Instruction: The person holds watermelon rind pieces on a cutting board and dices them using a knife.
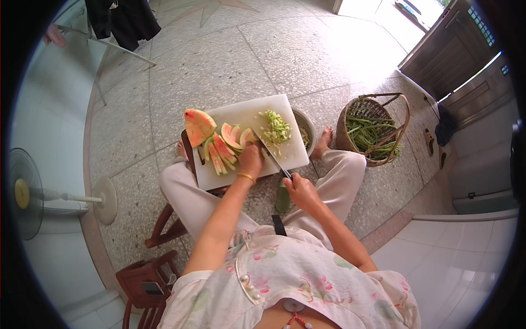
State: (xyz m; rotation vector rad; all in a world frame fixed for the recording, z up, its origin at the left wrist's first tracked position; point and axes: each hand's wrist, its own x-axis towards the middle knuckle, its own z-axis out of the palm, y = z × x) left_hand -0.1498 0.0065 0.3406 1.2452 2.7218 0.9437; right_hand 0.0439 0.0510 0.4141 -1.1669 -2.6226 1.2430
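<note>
A white cutting board (230,111) lies tilted in front of me. My left hand (250,159) presses on a piece of watermelon rind (247,135), fingertips partly hidden. With my right hand (301,190) I grip the black handle of a kitchen knife (274,159); its blade lies along the right side of my left hand. Cut rind strips (220,153) and curved rind slices (231,135) are left of that hand, below a large watermelon rind piece (199,125). Chopped pale green bits (276,126) are heaped on the board's right part.
A bowl (309,120) holding chopped bits stands partly under the board's right edge. Right of my foot is a wicker basket (343,135) of long green beans (363,133). A standing fan (26,193) and a wooden chair (141,283) are at the left.
</note>
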